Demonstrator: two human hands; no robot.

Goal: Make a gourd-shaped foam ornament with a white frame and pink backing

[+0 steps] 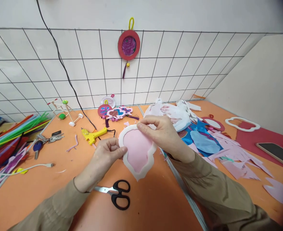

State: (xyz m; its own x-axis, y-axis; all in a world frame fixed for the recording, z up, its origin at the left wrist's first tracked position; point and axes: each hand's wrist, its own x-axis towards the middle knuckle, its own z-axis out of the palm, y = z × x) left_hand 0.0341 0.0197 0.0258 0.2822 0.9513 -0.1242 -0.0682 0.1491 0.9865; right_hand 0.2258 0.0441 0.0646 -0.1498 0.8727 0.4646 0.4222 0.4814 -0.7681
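Observation:
Between my hands, above the orange table, is a white scalloped frame [150,158] with a pink sheet [138,146] filling its middle and a point at the bottom. My left hand [107,150] pinches its left edge, thumb in front. My right hand [162,131] grips the upper right edge, thumb on the front and fingers behind. Just below, black-handled scissors [118,194] lie on the table, blades partly hidden by my left wrist. A yellow glue gun [93,134] rests beyond my left hand.
Keys [50,138], a white cable [42,166] and colourful pipe cleaners [18,131] lie left. Right are pink scraps [237,160], a white plastic bag [167,112], an unfilled white frame [242,124] and a phone [276,152]. A round red ornament [129,45] hangs on the tiled wall.

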